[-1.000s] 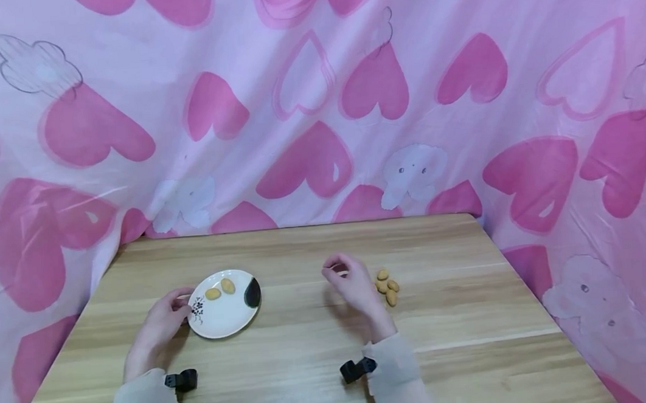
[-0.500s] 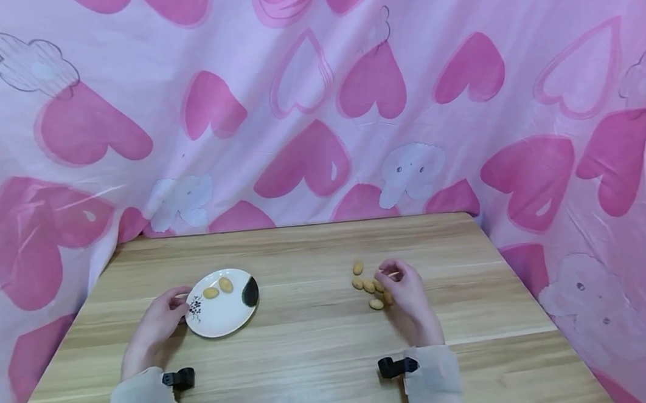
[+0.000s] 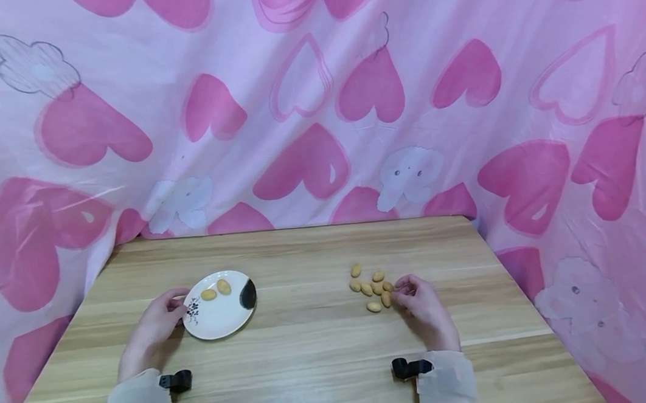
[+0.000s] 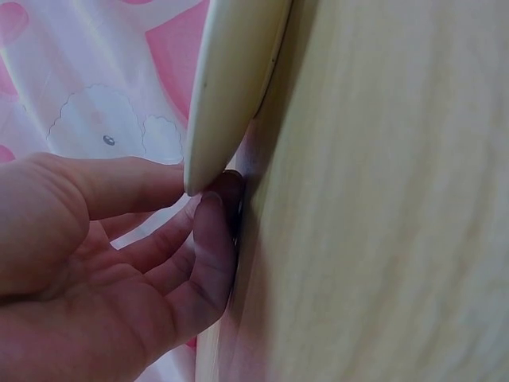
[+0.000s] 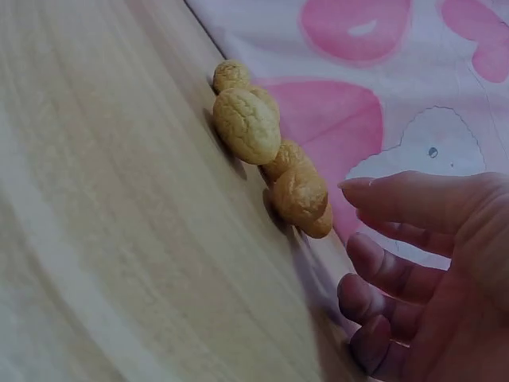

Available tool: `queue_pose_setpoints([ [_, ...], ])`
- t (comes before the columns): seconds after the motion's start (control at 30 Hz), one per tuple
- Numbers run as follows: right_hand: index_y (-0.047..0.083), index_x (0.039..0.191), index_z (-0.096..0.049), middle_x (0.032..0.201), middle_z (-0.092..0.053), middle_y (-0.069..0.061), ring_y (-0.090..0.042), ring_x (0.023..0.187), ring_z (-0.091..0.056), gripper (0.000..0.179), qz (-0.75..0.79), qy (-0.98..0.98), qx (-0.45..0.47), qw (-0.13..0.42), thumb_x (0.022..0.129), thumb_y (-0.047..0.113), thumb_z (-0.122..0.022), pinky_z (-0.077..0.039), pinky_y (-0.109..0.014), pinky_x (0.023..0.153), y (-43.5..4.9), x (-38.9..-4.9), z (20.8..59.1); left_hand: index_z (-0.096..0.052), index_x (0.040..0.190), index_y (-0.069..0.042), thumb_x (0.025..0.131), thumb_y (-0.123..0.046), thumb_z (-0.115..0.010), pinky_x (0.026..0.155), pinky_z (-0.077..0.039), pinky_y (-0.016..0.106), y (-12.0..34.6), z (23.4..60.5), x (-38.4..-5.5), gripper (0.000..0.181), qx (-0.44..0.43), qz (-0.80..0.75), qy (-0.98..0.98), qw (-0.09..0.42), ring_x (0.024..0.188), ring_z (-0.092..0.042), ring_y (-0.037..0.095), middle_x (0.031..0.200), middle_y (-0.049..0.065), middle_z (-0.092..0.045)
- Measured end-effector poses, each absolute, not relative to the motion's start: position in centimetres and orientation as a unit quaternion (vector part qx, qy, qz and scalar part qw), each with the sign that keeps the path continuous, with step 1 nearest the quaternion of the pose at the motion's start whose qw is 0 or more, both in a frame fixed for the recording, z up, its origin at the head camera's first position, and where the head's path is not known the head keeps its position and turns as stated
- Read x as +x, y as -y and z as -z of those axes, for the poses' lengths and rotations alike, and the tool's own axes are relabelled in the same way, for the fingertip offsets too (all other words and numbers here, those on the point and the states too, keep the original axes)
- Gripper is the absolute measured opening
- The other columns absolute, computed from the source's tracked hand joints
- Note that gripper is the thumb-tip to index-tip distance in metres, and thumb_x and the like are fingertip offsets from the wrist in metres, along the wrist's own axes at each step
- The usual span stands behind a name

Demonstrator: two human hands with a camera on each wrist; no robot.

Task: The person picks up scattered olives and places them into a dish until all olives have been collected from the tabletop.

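Note:
My left hand [image 3: 156, 323] grips the left rim of a small white plate [image 3: 219, 316] with a dark patch and a printed sprig. In the left wrist view the thumb [image 4: 135, 187] lies against the plate's edge and the fingers curl beneath it. Two oval golden-brown snack pieces [image 3: 224, 286] lie on the plate. My right hand [image 3: 427, 308] is just right of a loose group of similar snack pieces [image 3: 377, 289] on the table. Its fingers are relaxed and hold nothing. In the right wrist view a small gap separates the thumb from the nearest wrinkled piece [image 5: 301, 196].
A wood-grain table [image 3: 309, 360] carries everything. Pink heart-print cloth [image 3: 296, 105] hangs behind its back edge and along both sides. Each sleeve cuff bears a small black wrist camera [image 3: 411, 368].
My right hand has moved right, from the table's middle to the far side of the snack pieces, uncovering several of them. The left hand stays at the plate's rim.

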State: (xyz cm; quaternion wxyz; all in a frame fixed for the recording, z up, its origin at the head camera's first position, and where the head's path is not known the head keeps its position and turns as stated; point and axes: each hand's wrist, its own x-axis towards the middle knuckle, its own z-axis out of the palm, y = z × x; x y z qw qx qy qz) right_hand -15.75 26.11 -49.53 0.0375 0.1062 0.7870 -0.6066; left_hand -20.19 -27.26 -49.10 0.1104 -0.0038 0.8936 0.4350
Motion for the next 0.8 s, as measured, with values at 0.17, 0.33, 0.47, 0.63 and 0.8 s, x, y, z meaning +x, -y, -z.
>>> queue_pose_setpoints([
  [0.17, -0.001, 0.105, -0.061, 0.09, -0.06, -0.011, -0.022, 0.079, -0.056, 0.022, 0.527, -0.847, 0.063, 0.03, 0.085, 0.001, -0.071, -0.049, -0.03, 0.068, -25.9, -16.0, 49.6, -0.042, 0.14, 0.005, 0.099, -0.006, -0.046, 0.073, -0.046, 0.033, 27.4, 49.1, -20.2, 0.043, -0.006, -0.437, -0.892, 0.118, 0.097, -0.054, 0.03, 0.113, 0.024, -0.055],
  [0.33, 0.001, 0.106, -0.064, 0.088, -0.059, -0.008, -0.019, 0.08, -0.053, 0.024, 0.475, -0.879, 0.028, 0.038, 0.085, 0.007, -0.074, -0.045, -0.029, 0.068, -25.6, -16.1, 49.4, -0.042, 0.14, 0.004, 0.099, -0.007, -0.048, 0.074, -0.046, 0.035, 27.4, 48.9, -20.2, 0.044, -0.009, -0.423, -0.898, 0.118, 0.099, -0.053, 0.032, 0.115, 0.026, -0.055],
  [0.47, 0.002, 0.105, -0.063, 0.088, -0.057, -0.007, -0.019, 0.08, -0.052, 0.022, 0.474, -0.878, 0.032, 0.052, 0.086, 0.005, -0.072, -0.044, -0.029, 0.068, -25.2, -16.1, 49.4, -0.042, 0.141, 0.004, 0.099, -0.008, -0.047, 0.075, -0.046, 0.036, 27.4, 48.9, -20.1, 0.043, -0.012, -0.42, -0.899, 0.121, 0.1, -0.054, 0.033, 0.116, 0.026, -0.055],
  [0.63, 0.001, 0.102, -0.06, 0.089, -0.056, -0.009, -0.021, 0.08, -0.052, 0.022, 0.499, -0.864, 0.048, 0.056, 0.084, -0.003, -0.07, -0.045, -0.03, 0.067, -24.9, -16.1, 49.4, -0.041, 0.142, 0.003, 0.1, -0.009, -0.046, 0.074, -0.046, 0.034, 27.4, 49.0, -20.1, 0.044, -0.02, -0.429, -0.894, 0.131, 0.099, -0.054, 0.031, 0.117, 0.025, -0.055],
  [0.8, 0.0, 0.105, -0.057, 0.094, -0.055, -0.012, -0.021, 0.082, -0.053, 0.026, 0.511, -0.857, 0.05, 0.045, 0.082, -0.007, -0.067, -0.048, -0.03, 0.067, -25.1, -16.0, 49.3, -0.041, 0.142, 0.002, 0.1, -0.009, -0.046, 0.075, -0.046, 0.035, 27.3, 48.9, -20.2, 0.044, -0.019, -0.432, -0.893, 0.13, 0.1, -0.054, 0.031, 0.118, 0.025, -0.054],
])
